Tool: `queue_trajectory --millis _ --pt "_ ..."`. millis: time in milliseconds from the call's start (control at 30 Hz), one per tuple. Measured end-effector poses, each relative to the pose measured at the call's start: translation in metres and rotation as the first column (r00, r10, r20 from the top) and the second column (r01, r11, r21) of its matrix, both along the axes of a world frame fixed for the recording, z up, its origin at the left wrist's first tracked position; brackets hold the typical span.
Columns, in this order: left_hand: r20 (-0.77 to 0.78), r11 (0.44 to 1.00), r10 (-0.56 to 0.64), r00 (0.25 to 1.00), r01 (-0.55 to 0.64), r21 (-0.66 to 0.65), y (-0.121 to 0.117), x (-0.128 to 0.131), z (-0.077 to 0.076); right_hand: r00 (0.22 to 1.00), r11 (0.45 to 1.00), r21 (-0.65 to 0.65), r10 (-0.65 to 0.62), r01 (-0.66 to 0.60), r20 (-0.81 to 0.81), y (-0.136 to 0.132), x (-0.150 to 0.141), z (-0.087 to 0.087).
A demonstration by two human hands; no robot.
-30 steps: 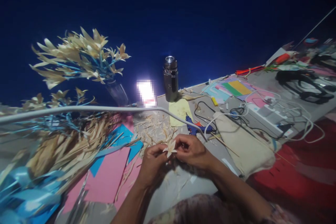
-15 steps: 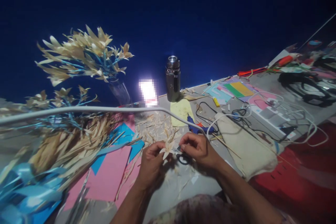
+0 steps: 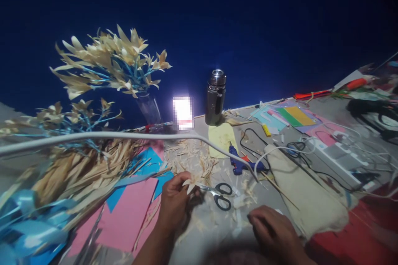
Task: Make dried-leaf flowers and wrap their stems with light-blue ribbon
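My left hand (image 3: 175, 198) pinches a small pale flower (image 3: 193, 182) made of dried husk-like petals. Black-handled scissors (image 3: 217, 193) lie on the table just right of the flower, their blade tips hidden behind it. Low on the right is my right hand (image 3: 273, 228), apart from the flower, its fingers curled; whatever they may hold is hidden. Beyond both hands, a blue glue gun (image 3: 239, 163) rests by a yellow sheet (image 3: 222, 136), with husk scraps (image 3: 199, 159) around.
A white cable (image 3: 124, 136) crosses the view. A dark flask (image 3: 215, 101) stands at the back, left of coloured cards (image 3: 294, 116). A vase (image 3: 149, 109) holds husk flowers on blue stems. Pink paper (image 3: 127, 215) and dried husks lie left, a power strip (image 3: 337, 159) right.
My right hand has left the flower and moved down to the right. The scissors now show fully by their handles. My left hand keeps the flower, and the view has shifted slightly.
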State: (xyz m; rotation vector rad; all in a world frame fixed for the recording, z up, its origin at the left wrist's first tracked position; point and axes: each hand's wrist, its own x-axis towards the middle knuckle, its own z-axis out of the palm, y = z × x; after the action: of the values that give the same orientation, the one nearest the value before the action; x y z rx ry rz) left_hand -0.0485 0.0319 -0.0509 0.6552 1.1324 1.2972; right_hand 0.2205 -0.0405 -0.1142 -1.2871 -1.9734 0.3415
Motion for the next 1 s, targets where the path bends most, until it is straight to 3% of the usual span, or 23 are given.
queue_trajectory --millis 133,200,333,667,867,1000 --pt "0.088 0.996 -0.003 0.996 0.010 -0.085 0.004 0.000 0.006 0.998 0.994 0.100 -0.052 0.050 0.019 -0.003 0.009 -0.019" --pt "0.084 0.995 -0.004 0.996 0.012 -0.099 0.005 0.000 0.007 0.999 0.987 0.159 -0.041 0.037 0.025 -0.002 0.009 -0.022" --pt "0.092 0.994 -0.003 0.996 0.013 -0.109 0.003 0.003 0.014 0.998 0.988 0.149 -0.052 0.046 0.043 -0.003 0.009 -0.023" --pt "0.291 0.987 -0.102 0.951 0.133 -0.088 -0.004 0.005 0.009 0.978 0.964 0.169 -0.209 0.206 0.001 -0.003 -0.006 -0.009" --pt "0.234 0.989 -0.089 0.968 0.113 -0.093 -0.007 -0.002 0.032 0.983 0.969 0.167 -0.184 0.180 0.012 0.001 -0.012 0.000" --pt "0.162 0.985 -0.076 0.984 0.099 -0.138 -0.011 -0.019 0.037 0.987 0.986 0.054 -0.161 0.160 0.021 0.006 -0.010 0.009"
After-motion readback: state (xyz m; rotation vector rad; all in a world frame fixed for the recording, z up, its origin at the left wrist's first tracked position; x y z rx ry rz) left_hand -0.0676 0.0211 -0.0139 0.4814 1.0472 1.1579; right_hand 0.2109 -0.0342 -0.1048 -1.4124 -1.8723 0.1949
